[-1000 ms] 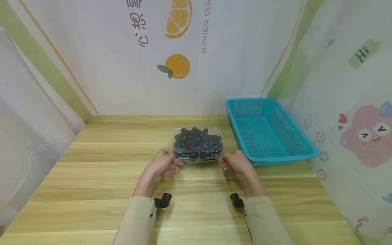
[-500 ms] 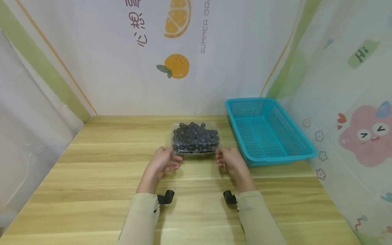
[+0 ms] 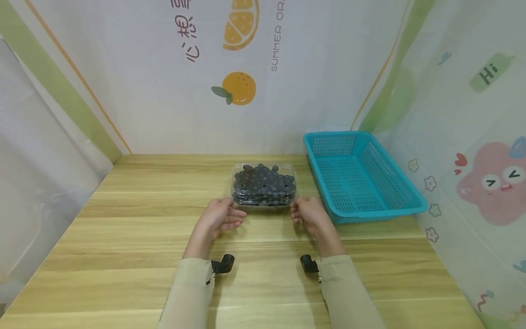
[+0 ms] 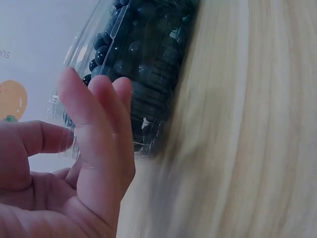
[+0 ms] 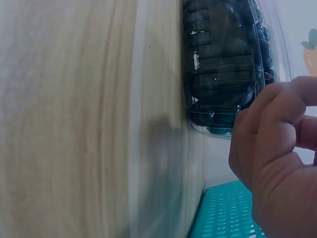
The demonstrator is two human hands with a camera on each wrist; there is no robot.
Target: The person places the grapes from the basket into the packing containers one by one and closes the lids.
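A clear plastic clamshell box (image 3: 264, 188) of dark, round, grape-like fruit is at the middle of the table in the head view. My left hand (image 3: 218, 217) is at its near left corner. In the left wrist view, the thumb and a finger of the left hand (image 4: 84, 148) pinch the thin plastic rim, and the other fingers extend beside the box. My right hand (image 3: 309, 214) pinches the near right corner. In the right wrist view, the right hand's fingers (image 5: 270, 119) are curled at the rim and hide where they grip. The lid lies over the fruit.
A blue plastic basket (image 3: 396, 212) with perforated walls stands on the right, close to my right hand. The wooden table (image 3: 123, 237) ends at a white printed curtain (image 3: 164, 114) at the back. Another printed sheet (image 3: 448, 151) hangs along the right.
Over the first half second, the box moved slightly away from me and both hands went with it. Since then, box and hands have hardly moved. The basket stays put.
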